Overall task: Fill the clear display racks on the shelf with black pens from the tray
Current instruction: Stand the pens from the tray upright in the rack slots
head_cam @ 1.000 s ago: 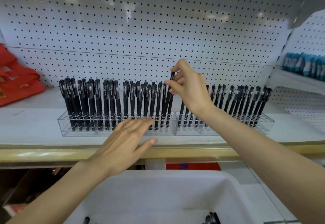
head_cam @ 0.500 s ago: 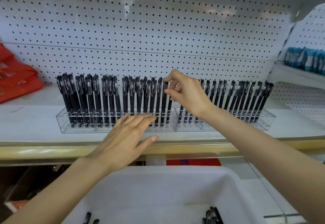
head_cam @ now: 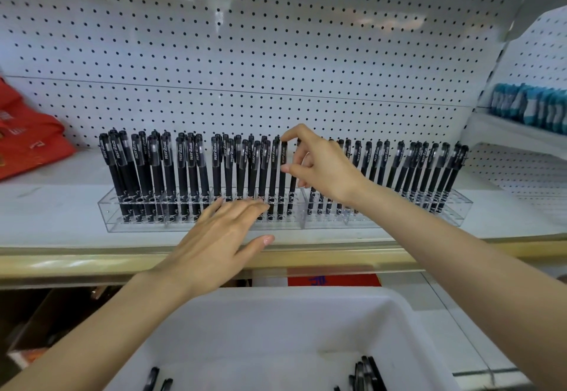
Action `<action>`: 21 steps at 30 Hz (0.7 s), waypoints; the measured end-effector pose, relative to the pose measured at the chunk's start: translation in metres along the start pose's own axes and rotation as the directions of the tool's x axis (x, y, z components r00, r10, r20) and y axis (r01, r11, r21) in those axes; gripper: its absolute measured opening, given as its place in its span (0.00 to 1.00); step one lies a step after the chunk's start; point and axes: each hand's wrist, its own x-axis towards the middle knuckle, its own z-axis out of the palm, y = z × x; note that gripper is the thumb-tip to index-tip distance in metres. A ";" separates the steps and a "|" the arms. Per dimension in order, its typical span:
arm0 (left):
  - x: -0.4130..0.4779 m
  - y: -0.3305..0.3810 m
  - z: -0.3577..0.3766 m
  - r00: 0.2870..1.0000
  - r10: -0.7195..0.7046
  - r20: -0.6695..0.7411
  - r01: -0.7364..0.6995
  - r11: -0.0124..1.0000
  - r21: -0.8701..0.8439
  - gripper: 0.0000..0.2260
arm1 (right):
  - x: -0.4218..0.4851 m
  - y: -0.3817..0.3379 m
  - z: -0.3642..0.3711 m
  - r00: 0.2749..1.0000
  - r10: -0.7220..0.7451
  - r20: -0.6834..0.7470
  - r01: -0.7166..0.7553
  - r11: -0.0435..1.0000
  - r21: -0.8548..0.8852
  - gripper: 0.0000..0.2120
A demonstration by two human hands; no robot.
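Two clear display racks stand end to end on the white shelf, the left rack (head_cam: 138, 225) and the right rack (head_cam: 429, 218), both holding several upright black pens. My right hand (head_cam: 322, 166) pinches one black pen (head_cam: 283, 176) by its cap, forefinger on top and thumb at its side; the pen stands in a hole near the left rack's right end. My left hand (head_cam: 214, 243) lies flat with straight fingers against the left rack's front. The white tray (head_cam: 245, 314) sits below, with a few black pens (head_cam: 366, 372) at its bottom.
A red bag (head_cam: 27, 142) lies on the shelf at far left. Blue packaged goods (head_cam: 534, 105) fill a neighbouring shelf at right. White pegboard (head_cam: 276, 53) backs the shelf, and a gold-coloured rail (head_cam: 92, 258) runs along its front edge.
My right hand has lowered the pen it held above the row down into the left rack. My left hand has stayed on the rack's front.
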 end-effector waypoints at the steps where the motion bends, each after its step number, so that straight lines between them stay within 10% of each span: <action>1: -0.001 0.001 -0.002 1.000 -0.007 0.015 0.007 1.000 -0.008 0.31 | -0.001 -0.002 -0.002 1.000 0.002 0.021 -0.002 1.000 -0.015 0.19; 13: -0.040 0.012 -0.007 0.999 0.014 0.052 -0.006 0.989 -0.150 0.31 | -0.066 -0.037 -0.003 0.985 -0.044 0.169 0.047 0.999 -0.016 0.19; 21: -0.077 0.035 0.024 0.986 0.120 0.114 -0.105 0.985 -0.134 0.31 | -0.180 -0.023 0.043 0.876 0.143 0.461 -0.241 0.957 0.161 0.14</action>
